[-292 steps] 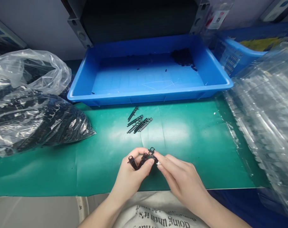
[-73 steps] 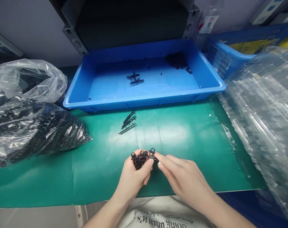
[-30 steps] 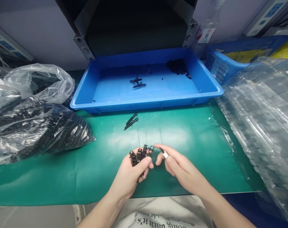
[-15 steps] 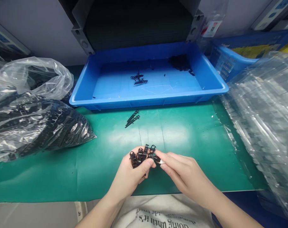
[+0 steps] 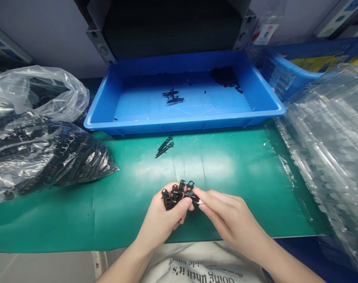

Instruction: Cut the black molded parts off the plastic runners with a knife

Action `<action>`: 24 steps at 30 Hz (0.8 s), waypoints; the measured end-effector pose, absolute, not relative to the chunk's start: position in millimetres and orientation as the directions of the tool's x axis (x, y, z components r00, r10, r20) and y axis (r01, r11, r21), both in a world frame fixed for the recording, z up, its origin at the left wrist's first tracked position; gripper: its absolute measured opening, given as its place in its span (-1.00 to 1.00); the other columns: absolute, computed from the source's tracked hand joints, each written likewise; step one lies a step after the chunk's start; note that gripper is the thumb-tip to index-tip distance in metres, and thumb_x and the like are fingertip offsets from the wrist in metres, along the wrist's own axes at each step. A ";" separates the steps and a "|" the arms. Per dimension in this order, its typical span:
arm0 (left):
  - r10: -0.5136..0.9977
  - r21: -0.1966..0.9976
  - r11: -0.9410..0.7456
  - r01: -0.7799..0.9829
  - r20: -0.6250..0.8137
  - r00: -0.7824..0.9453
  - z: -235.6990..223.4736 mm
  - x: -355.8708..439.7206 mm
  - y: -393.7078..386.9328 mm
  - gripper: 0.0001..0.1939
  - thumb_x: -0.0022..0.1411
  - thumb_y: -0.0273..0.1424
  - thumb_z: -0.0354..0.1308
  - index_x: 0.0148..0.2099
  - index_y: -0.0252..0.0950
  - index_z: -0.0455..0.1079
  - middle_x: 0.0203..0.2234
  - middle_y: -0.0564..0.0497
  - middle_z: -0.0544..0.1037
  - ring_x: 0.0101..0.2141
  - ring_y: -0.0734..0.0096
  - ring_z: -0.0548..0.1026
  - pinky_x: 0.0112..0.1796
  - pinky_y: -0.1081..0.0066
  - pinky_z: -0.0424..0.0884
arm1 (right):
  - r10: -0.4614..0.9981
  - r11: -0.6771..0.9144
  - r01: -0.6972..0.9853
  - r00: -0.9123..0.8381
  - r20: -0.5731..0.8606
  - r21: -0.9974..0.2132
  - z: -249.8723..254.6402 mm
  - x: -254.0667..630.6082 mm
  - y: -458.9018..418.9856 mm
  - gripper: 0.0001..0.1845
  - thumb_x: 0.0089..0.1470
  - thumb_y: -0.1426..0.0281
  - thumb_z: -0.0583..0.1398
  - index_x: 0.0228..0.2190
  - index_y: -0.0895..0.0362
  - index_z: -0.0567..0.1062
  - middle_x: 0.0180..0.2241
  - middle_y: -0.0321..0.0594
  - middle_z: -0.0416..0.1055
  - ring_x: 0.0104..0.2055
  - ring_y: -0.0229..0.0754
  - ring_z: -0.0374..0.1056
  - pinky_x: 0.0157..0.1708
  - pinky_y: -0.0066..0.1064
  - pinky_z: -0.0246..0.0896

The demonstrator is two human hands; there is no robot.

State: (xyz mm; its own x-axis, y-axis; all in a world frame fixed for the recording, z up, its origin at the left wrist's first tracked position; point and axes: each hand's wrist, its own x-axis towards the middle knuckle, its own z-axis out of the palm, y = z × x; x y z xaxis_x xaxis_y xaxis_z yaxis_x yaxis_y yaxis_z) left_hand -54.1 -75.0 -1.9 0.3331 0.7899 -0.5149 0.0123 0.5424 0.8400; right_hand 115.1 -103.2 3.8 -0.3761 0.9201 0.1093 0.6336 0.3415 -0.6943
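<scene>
My left hand [image 5: 165, 216] is closed around a bunch of small black plastic parts [image 5: 175, 192], some with ring-shaped ends sticking up above the fingers. Against it, my right hand [image 5: 226, 210] pinches a small black piece with a white end [image 5: 194, 197]; its exact kind is hard to make out. The left thumb presses beside this piece, and the right index fingertip is close to one of the black rings. Beyond the hands, several thin black plastic strips [image 5: 164, 147] lie on the green mat [image 5: 131, 220].
A blue tray [image 5: 185, 125] at the back holds black strips and a dark pile. On the left lies a clear bag of black parts [image 5: 55, 153]. Stacked clear plastic trays [image 5: 332, 157] stand on the right, before a blue basket [image 5: 288, 70] and a bottle [image 5: 264, 33].
The hands and the parts in them keep nearly the same pose. The whole view has shifted very slightly.
</scene>
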 end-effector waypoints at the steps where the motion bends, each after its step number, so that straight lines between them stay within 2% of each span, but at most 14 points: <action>1: 0.790 0.841 0.541 0.009 -0.511 0.338 -0.6 -53.5 -74.8 -0.83 0.08 -0.31 0.12 -0.33 -0.31 0.27 -0.59 0.11 0.37 -0.70 0.68 0.18 -0.74 0.66 0.05 | 0.920 0.343 0.630 -0.375 0.113 -0.697 3.7 114.8 -103.5 -0.64 0.23 0.45 -0.09 0.00 0.24 0.31 -0.41 -0.19 0.40 -0.50 -0.21 0.26 -0.58 -0.41 0.11; 9: 0.796 0.851 0.519 0.082 -0.516 0.316 2.8 -52.5 -74.9 -0.87 0.11 -0.34 0.09 -0.32 -0.30 0.27 -0.60 0.13 0.36 -0.69 0.67 0.19 -0.72 0.63 0.11 | 0.921 0.343 0.657 -0.377 0.101 -0.671 7.0 113.7 -104.7 -0.64 0.23 0.45 -0.09 -0.01 0.24 0.32 -0.45 -0.20 0.39 -0.55 -0.24 0.21 -0.62 -0.44 0.05; 16: 0.832 0.881 0.471 0.051 -0.462 0.307 -4.3 -51.0 -76.3 -0.87 0.14 -0.34 0.07 -0.31 -0.31 0.26 -0.71 0.22 0.20 -0.72 0.69 0.10 -0.71 0.63 0.06 | 0.938 0.318 0.685 -0.327 0.115 -0.655 5.8 108.6 -107.5 -0.65 0.23 0.43 -0.09 0.00 0.18 0.30 -0.45 -0.22 0.39 -0.56 -0.27 0.21 -0.62 -0.47 0.03; 24: 0.828 0.870 0.493 -0.005 -0.468 0.309 -4.4 -49.0 -76.9 -0.78 0.11 -0.26 0.10 -0.32 -0.32 0.24 -0.75 0.24 0.13 -0.72 0.68 0.07 -0.71 0.61 0.02 | 0.947 0.312 0.723 -0.289 0.139 -0.616 4.9 105.2 -109.0 -0.64 0.23 0.43 -0.11 -0.05 0.24 0.35 -0.46 -0.19 0.40 -0.55 -0.25 0.26 -0.61 -0.47 0.10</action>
